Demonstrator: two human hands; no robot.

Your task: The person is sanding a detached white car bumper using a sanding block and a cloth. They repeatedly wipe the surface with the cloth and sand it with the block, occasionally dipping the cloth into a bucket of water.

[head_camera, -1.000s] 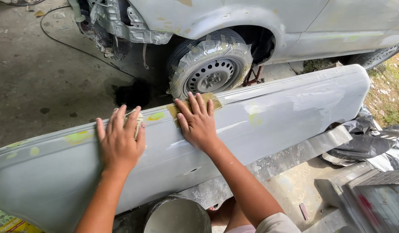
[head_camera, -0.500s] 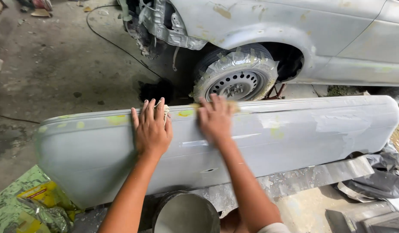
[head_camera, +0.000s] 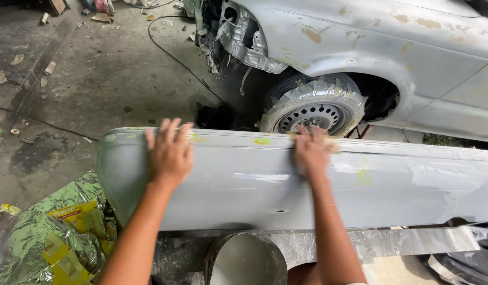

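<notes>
Two bare hands press flat on a long grey car bumper (head_camera: 391, 195) lying across a stand in a workshop yard, a primed grey car (head_camera: 413, 58) with a masked wheel (head_camera: 312, 108) beyond the fingertips. The left hand (head_camera: 169, 153) lies spread near the bumper's end; the right hand (head_camera: 310, 152), fingers open, seems to press a small pad, though this is unclear. The step looks like hand-sanding; the next stroke calls for even pressure. A pale bucket (head_camera: 246, 261) sits below the wrists.
</notes>
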